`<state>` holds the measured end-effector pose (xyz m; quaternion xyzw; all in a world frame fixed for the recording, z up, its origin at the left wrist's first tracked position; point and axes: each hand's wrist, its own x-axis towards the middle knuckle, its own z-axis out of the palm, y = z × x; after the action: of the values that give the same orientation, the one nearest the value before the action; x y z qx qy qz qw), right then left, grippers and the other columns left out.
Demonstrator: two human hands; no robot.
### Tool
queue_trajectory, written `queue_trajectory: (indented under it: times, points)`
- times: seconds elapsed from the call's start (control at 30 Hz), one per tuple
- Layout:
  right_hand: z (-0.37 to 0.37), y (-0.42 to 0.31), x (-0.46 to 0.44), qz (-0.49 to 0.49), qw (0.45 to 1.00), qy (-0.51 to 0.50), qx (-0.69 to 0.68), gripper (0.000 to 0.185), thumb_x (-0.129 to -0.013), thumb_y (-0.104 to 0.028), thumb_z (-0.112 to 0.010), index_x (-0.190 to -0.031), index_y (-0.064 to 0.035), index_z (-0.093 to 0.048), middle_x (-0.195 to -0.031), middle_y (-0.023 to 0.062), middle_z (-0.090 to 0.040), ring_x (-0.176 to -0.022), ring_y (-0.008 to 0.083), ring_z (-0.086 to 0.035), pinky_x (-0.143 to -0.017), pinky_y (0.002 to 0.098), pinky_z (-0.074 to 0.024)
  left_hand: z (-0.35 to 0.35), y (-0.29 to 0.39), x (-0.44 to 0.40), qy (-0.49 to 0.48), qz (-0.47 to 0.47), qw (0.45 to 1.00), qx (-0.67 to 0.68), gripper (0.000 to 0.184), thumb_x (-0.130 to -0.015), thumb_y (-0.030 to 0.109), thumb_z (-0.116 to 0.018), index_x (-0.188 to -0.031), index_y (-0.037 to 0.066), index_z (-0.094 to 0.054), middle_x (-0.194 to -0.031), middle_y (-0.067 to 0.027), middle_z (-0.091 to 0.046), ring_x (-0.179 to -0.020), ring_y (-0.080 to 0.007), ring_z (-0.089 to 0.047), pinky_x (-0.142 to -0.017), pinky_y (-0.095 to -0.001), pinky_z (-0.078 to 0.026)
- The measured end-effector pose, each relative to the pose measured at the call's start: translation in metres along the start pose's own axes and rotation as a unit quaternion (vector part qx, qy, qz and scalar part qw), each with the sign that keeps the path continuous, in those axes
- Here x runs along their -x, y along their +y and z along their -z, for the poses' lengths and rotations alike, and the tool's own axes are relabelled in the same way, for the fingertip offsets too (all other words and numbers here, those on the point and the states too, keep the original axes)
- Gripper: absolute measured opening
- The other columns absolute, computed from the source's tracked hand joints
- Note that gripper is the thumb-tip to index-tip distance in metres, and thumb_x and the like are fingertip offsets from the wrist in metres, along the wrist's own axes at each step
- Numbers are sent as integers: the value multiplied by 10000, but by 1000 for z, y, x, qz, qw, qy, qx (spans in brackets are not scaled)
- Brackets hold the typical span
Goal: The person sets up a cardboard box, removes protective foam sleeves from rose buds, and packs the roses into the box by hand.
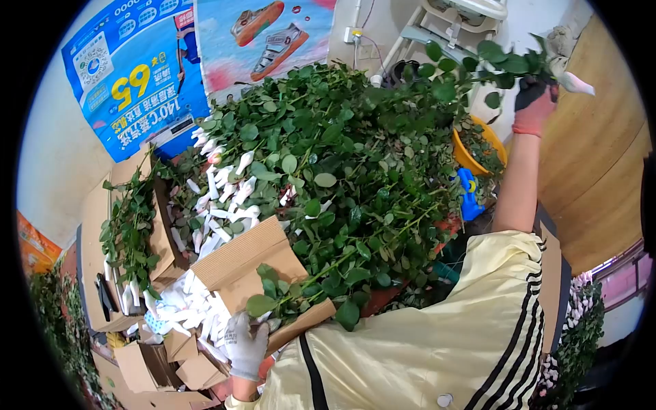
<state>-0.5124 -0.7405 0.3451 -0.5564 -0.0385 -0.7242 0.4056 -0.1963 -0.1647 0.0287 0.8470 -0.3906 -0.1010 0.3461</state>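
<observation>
My right hand [536, 106], in a pink and black glove, is raised at the upper right. It is closed on a leafy rose [509, 63], whose bud [577, 83] in a white sleeve points right. Down at the lower middle, my left hand [246, 346] wears a pale grey glove; its thumb and fingers are apart. It lies beside a folded cardboard piece [249, 260] and a leafy stem [270, 294] resting across that cardboard. A large heap of leafy rose stems [342, 150] fills the middle, with white-sleeved buds [232, 188] along its left side.
Loose white sleeves [195, 304] are piled left of the cardboard. Further left, more roses [131, 225] lie on a cardboard box [96, 219], near black scissors [104, 295]. An orange bucket [459, 147] with leaves and a blue tool [470, 196] stand right of the heap. A white high chair [437, 31] is behind.
</observation>
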Motion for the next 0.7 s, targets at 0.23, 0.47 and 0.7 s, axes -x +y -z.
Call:
queue_trajectory:
  times: [0.23, 0.47, 0.7]
  points:
    - [-41, 84, 51, -72, 974, 101, 187, 230, -859, -31, -533, -1073, 3, -607, -995, 55, -622, -820, 130, -577, -702, 259, -473, -2, -6, 1, 4, -22, 1000, -9, 336, -685, 157, -688, -958, -7, -580, -917, -167, -584, -855, -340, -565, -748, -410, -454]
    - [-173, -2, 53, 178, 952, -14, 249, 233, -862, -20, -526, -1074, 46, -598, -1036, 94, -630, -853, 155, -577, -779, 291, -454, -4, -6, 1, 8, -13, 1000, -6, 315, -687, 169, -679, -940, 9, -585, -940, -164, -591, -860, -349, -565, -755, -419, -443]
    - [-323, 130, 103, 154, 838, -380, 360, 330, -889, -111, -468, -1201, -2, -475, -1158, 210, -524, -993, 313, -549, -878, 379, -457, 2, 9, -4, 12, 20, 999, 32, 264, -669, 150, -675, -885, 32, -579, -951, -152, -601, -864, -331, -558, -778, -420, -419]
